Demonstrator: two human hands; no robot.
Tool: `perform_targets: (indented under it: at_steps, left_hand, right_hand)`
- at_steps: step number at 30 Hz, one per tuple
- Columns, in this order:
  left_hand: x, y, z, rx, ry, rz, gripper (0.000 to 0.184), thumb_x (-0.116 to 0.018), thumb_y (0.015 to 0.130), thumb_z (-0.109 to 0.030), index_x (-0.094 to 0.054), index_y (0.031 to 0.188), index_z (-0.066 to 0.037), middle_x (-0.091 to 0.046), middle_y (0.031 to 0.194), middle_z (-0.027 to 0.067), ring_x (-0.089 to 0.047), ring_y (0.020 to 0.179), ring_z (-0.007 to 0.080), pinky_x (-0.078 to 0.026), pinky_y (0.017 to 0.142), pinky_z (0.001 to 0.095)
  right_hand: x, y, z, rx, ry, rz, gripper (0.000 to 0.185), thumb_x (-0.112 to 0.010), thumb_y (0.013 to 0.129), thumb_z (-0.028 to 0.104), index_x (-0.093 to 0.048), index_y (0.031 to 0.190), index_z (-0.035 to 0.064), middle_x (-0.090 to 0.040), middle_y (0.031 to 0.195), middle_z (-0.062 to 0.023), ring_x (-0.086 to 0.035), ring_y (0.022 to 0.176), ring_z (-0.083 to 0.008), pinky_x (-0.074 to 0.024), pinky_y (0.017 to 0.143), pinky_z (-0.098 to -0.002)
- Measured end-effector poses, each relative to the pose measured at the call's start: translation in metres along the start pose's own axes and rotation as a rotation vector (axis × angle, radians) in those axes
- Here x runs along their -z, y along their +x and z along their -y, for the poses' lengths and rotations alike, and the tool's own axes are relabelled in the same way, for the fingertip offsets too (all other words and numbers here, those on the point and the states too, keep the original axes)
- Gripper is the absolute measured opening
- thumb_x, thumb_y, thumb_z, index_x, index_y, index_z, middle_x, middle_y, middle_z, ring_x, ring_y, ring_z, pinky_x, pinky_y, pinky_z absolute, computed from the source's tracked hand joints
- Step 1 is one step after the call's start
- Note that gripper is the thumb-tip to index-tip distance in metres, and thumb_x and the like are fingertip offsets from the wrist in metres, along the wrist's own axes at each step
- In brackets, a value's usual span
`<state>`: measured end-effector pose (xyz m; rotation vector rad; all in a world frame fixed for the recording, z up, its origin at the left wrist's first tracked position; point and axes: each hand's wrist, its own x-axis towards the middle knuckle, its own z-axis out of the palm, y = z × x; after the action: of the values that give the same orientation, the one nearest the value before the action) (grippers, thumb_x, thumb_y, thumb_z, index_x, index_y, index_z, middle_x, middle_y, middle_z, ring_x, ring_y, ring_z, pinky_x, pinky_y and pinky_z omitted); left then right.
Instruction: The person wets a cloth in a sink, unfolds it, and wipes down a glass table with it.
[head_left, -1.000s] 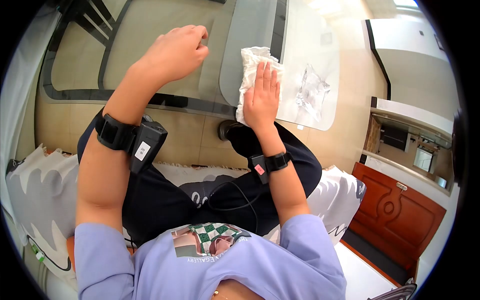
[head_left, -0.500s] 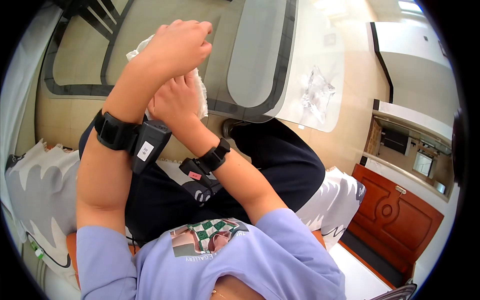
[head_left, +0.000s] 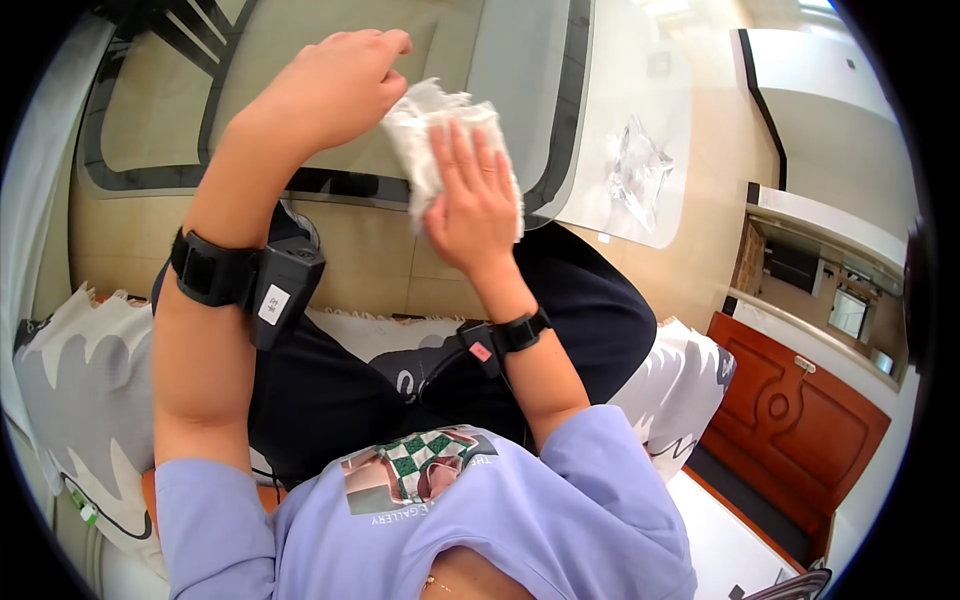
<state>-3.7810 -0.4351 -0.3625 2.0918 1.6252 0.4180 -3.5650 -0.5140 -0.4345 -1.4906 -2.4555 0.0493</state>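
Note:
A folded white cloth (head_left: 420,150) with a frayed edge lies at the near edge of the glass table (head_left: 345,183). My right hand (head_left: 474,215) presses on top of it, fingers stretched along it and the thumb at its side. To the left, my left hand (head_left: 345,85) hangs above the glass with bent fingers, close to the cloth's upper left corner. Its palm faces away, so what it holds, if anything, is hidden. Both forearms wear black straps with small dark boxes.
A crumpled clear plastic piece (head_left: 638,172) lies on the transparent sheet at right. Dark-trousered legs (head_left: 590,290) sit close to the table edge. A grey and white throw (head_left: 85,380) covers the seat. A reddish wooden cabinet door (head_left: 790,415) stands at right.
My right hand and the cloth have moved right, out from under my left wrist. My left hand has shifted slightly left and up, its fingers still bent.

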Motion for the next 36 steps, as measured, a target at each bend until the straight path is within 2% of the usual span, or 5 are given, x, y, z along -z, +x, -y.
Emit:
perform_targets:
  at_steps: [7,11,13,28,36]
  left_hand:
    - [0.010,-0.011,-0.001,0.066,-0.062,0.035,0.035,-0.048,0.094,-0.017,-0.056,0.127,-0.005,-0.063,0.114,0.0153,-0.060,0.103,0.0321,-0.048,0.090,0.0380]
    - [0.008,-0.015,0.006,0.029,-0.026,0.025,0.035,-0.048,0.094,-0.017,-0.056,0.126,-0.005,-0.063,0.114,0.0145,-0.060,0.098,0.0301,-0.048,0.086,0.0378]
    - [0.007,-0.013,0.005,0.018,-0.021,0.013,0.035,-0.048,0.094,-0.017,-0.056,0.126,-0.005,-0.063,0.114,0.0143,-0.061,0.096,0.0299,-0.048,0.086,0.0380]
    - [-0.009,0.011,-0.020,-0.013,0.023,0.145,0.032,-0.047,0.095,-0.017,-0.055,0.123,-0.004,-0.064,0.110,0.0156,-0.059,0.104,0.0343,-0.047,0.090,0.0404]
    - [-0.016,0.018,-0.026,-0.007,0.050,0.236,0.033,-0.047,0.094,-0.015,-0.056,0.124,-0.004,-0.063,0.114,0.0161,-0.058,0.109,0.0360,-0.047,0.094,0.0413]
  right_hand:
    - [0.002,-0.050,-0.117,0.001,0.044,-0.331,0.059,-0.040,0.077,0.009,-0.061,0.132,0.0007,-0.059,0.136,-0.0171,-0.053,0.130,-0.0359,-0.0438,0.106,-0.0441]
    - [-0.018,-0.075,-0.200,-0.385,-0.032,-0.529,0.029,-0.045,0.091,0.017,-0.067,0.088,-0.0018,-0.065,0.068,-0.0188,-0.066,0.061,-0.0304,-0.0488,0.055,-0.0423]
    - [0.049,-0.028,-0.137,-0.934,1.768,-1.079,0.021,-0.050,0.091,0.014,-0.065,0.094,-0.0009,-0.068,0.081,-0.0184,-0.067,0.071,-0.0305,-0.0532,0.063,-0.0403]
    - [0.063,-0.072,-0.207,-0.598,1.593,-0.511,0.038,-0.052,0.097,0.014,-0.048,0.133,-0.0002,-0.058,0.128,-0.0150,-0.054,0.120,-0.0263,-0.0492,0.098,-0.0352]
    - [-0.024,-0.030,-0.199,-0.781,1.016,-0.311,0.036,-0.041,0.102,0.029,-0.055,0.120,0.0011,-0.063,0.104,-0.0111,-0.062,0.093,-0.0212,-0.0513,0.084,-0.0306]
